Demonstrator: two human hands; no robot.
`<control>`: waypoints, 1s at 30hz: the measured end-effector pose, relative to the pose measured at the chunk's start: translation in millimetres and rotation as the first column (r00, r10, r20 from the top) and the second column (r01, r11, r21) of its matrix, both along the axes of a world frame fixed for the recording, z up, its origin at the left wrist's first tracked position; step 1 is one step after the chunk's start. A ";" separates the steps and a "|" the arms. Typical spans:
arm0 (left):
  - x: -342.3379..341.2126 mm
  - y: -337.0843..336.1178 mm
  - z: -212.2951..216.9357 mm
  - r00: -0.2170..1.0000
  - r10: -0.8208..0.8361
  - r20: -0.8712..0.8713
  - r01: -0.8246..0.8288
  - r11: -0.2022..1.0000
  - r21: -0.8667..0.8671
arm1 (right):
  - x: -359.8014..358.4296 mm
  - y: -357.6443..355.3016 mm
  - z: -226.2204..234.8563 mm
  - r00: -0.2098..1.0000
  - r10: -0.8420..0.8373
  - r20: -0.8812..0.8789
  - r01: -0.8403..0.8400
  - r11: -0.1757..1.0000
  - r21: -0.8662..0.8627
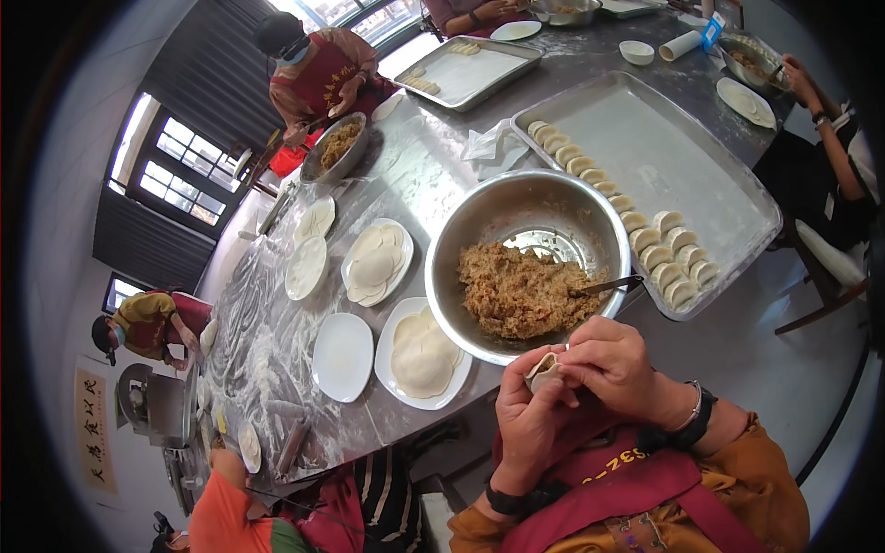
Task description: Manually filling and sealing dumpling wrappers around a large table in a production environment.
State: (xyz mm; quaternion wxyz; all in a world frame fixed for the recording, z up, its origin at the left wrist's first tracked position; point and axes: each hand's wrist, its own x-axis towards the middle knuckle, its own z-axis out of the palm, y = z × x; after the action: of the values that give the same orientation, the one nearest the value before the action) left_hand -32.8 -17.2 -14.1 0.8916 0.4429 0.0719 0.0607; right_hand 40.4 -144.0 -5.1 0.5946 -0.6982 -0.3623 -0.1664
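A partly folded dumpling (542, 370) with some filling showing at its open end is pinched between both my hands, just in front of the big steel bowl (441, 267). My left hand (527, 417) grips its near left side, and my right hand (616, 367) presses the wrapper edge together. Brown minced filling (525, 290) lies in the bowl, with a spoon (613, 286) stuck in it, its handle over the rim. Left of the bowl, round dough wrappers (422, 355) are stacked on a white plate (385, 369). Finished dumplings (680, 293) stand in rows on the metal tray (737, 198).
The steel table (406, 170) is dusted with flour. A bare white plate (342, 358) and another plate of wrappers (373, 263) stand to the left. Co-workers (323, 78) work around the table with bowls and a second tray (470, 74). A chair (820, 276) stands at the right.
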 end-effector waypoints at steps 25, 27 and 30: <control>-6.4 7.6 1.2 0.996 -0.060 -0.059 0.068 0.988 0.140 | -3.0 -6.5 -4.8 0.986 0.073 -0.153 -0.072 0.997 0.016; -7.3 8.9 1.0 0.995 -0.069 -0.075 0.082 0.980 0.183 | -2.7 -5.3 -5.0 0.991 0.065 -0.121 -0.066 0.998 -0.005; -8.3 10.9 0.7 0.994 -0.077 -0.076 0.088 0.983 0.163 | -2.0 -3.9 -0.8 0.988 0.111 -0.109 -0.115 0.993 -0.026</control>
State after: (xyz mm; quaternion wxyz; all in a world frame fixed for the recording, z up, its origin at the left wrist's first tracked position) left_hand -41.1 -6.3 -13.4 0.8502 0.5202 0.0791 0.0141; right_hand 38.4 -147.9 -5.9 0.6104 -0.6939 -0.3715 -0.0889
